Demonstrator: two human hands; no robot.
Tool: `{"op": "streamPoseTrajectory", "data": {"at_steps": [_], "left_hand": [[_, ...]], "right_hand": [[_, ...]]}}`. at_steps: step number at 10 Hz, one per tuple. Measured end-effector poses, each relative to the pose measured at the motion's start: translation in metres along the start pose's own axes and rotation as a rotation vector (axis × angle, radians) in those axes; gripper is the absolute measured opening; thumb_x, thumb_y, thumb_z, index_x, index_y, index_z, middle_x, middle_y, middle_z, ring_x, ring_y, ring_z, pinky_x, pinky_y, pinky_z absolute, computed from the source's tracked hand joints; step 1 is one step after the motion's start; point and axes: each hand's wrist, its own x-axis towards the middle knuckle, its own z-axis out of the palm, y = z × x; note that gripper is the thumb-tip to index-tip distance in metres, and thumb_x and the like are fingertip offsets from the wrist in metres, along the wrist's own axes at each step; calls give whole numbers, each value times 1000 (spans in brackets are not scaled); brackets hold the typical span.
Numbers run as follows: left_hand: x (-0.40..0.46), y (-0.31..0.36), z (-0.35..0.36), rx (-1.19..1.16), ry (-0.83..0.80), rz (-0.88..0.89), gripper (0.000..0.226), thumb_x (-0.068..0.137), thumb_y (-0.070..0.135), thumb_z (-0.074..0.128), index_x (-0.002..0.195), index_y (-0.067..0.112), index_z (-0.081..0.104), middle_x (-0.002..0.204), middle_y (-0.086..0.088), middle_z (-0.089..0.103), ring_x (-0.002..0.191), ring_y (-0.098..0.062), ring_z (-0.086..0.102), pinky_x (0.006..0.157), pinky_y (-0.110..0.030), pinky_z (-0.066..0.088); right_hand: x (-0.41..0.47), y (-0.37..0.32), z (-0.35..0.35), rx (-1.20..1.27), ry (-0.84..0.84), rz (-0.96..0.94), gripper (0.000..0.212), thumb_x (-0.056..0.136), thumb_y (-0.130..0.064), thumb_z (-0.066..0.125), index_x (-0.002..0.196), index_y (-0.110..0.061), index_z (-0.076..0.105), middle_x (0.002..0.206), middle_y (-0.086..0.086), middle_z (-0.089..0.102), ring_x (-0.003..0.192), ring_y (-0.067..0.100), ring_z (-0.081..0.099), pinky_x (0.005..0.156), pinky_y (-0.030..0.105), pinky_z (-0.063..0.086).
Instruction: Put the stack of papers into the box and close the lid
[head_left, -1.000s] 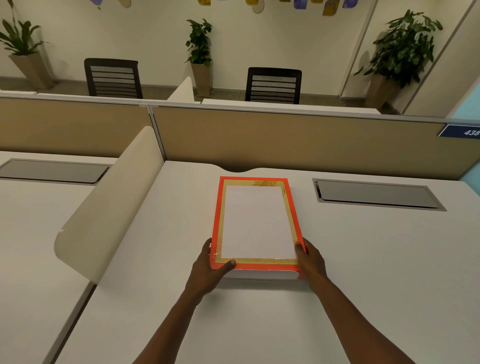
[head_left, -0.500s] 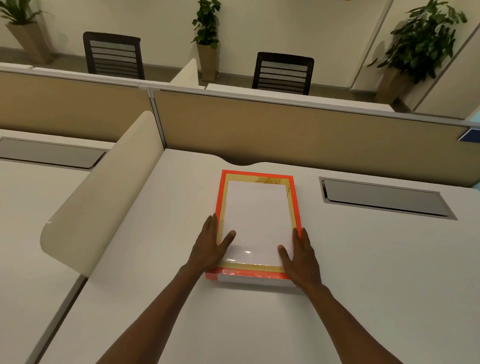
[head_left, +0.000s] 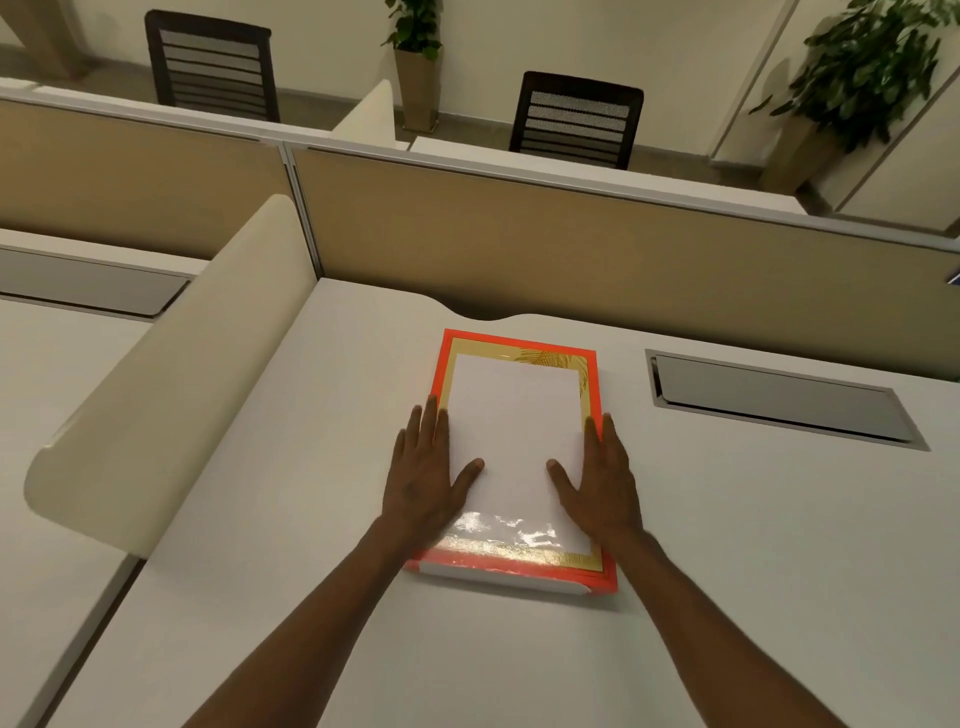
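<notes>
A flat box (head_left: 519, 348) with an orange rim and a gold border lies on the white desk, its lid on, with a white sheet showing through a clear glossy window in the lid. My left hand (head_left: 423, 478) lies flat on the lid's left side, fingers spread, thumb on the white area. My right hand (head_left: 597, 480) lies flat on the right side the same way. Both palms rest on top of the box and hold nothing. The box's white front edge (head_left: 498, 577) faces me.
A grey cable hatch (head_left: 779, 397) is set into the desk (head_left: 727, 545) to the right of the box. A curved cream divider (head_left: 171, 374) rises on the left. A tan partition (head_left: 571, 244) closes the desk's far side, with chairs and plants beyond.
My hands moved from gripping the box's near corners to lying flat on top of the lid, further up its sides. The camera tilted down and closer.
</notes>
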Motion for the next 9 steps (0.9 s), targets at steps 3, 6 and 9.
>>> {"op": "streamPoseTrajectory", "data": {"at_steps": [3, 6, 9], "left_hand": [[64, -8, 10, 110, -122, 51, 98, 91, 79, 23, 162, 18, -5, 171, -1, -12, 158, -20, -13, 129, -43, 9], [67, -11, 17, 97, -92, 32, 102, 86, 84, 21, 162, 23, -6, 171, 5, -13, 155, -14, -17, 117, -36, 12], [60, 11, -16, 176, -118, 84, 99, 85, 80, 9, 163, 20, 0, 172, -5, -8, 159, -26, -11, 129, -50, 2]], "right_hand": [[63, 1, 5, -29, -117, -11, 87, 94, -69, 29, 158, -18, 1, 167, 2, -4, 151, 29, 17, 117, 51, 31], [66, 4, 11, -28, -52, -34, 88, 90, -72, 24, 158, -20, 3, 167, 1, -2, 149, 28, 26, 116, 49, 33], [49, -1, -24, -39, -14, -73, 88, 91, -70, 35, 159, -23, 4, 167, 4, -1, 151, 29, 17, 118, 49, 24]]}}
